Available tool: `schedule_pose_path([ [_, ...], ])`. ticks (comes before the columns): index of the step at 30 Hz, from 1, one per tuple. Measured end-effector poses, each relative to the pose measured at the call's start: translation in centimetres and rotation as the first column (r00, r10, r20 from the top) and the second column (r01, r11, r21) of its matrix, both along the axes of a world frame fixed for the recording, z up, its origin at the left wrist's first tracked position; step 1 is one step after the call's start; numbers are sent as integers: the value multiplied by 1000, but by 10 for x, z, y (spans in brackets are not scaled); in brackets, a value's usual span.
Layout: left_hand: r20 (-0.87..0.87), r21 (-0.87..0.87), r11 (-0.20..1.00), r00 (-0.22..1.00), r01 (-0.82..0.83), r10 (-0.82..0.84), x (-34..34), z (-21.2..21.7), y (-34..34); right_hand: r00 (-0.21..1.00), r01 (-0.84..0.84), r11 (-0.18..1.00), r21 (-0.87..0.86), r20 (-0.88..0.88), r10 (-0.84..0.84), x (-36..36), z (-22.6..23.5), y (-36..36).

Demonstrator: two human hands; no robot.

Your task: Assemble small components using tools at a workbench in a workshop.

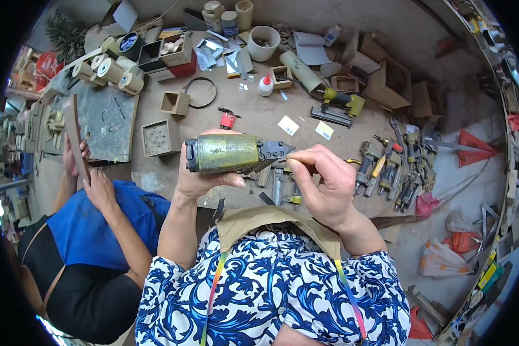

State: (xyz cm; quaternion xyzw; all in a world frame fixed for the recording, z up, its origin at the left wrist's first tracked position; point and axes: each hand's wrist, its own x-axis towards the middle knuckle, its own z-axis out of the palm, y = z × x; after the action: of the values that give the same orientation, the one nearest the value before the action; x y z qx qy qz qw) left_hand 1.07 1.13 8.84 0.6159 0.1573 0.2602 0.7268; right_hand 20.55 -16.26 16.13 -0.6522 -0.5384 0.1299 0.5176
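My left hand (pixel 197 176) grips a worn yellow-green nail gun (pixel 225 153) in front of my chest. The gun lies sideways, its dark metal nose (pixel 275 151) with small screws pointing right. Thumb and forefinger of my right hand (pixel 326 181) are pinched together at the tip of that nose. Whatever lies between those fingertips is too small to make out. Below the gun, partly covered by it, are metal tool parts (pixel 278 183) on the bench.
At my left a co-worker's hands (pixel 101 187) hold a brown wooden strip (pixel 78 141). Several air tools (pixel 392 173) crowd the bench at right. Another nail gun (pixel 337 106), a red-capped white bottle (pixel 265 85), a red hex key set (pixel 228 120) and small wooden boxes (pixel 160 138) lie beyond my hands.
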Motion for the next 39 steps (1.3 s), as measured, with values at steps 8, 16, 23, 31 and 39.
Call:
schedule_pose_path([
  [8, 1, 171, 985, 999, -32, 32, 8, 6, -14, 994, 86, 996, -38, 76, -83, -2, -8, -6],
  [16, 46, 239, 968, 996, -80, 71, 10, 0, -17, 983, 80, 996, -47, 167, -71, 1, -10, -6],
  [23, 39, 476, 869, 990, -134, 132, 16, 17, -25, 968, 107, 987, -117, 238, -76, 0, -7, -5],
  [31, 58, 589, 793, 987, -156, 151, 20, 17, -29, 952, 57, 996, -69, 304, -33, 16, -28, -4],
  [39, -46, 340, 940, 997, -35, 54, 17, 3, -22, 913, -119, 992, -42, 389, 126, 31, -35, -3],
])
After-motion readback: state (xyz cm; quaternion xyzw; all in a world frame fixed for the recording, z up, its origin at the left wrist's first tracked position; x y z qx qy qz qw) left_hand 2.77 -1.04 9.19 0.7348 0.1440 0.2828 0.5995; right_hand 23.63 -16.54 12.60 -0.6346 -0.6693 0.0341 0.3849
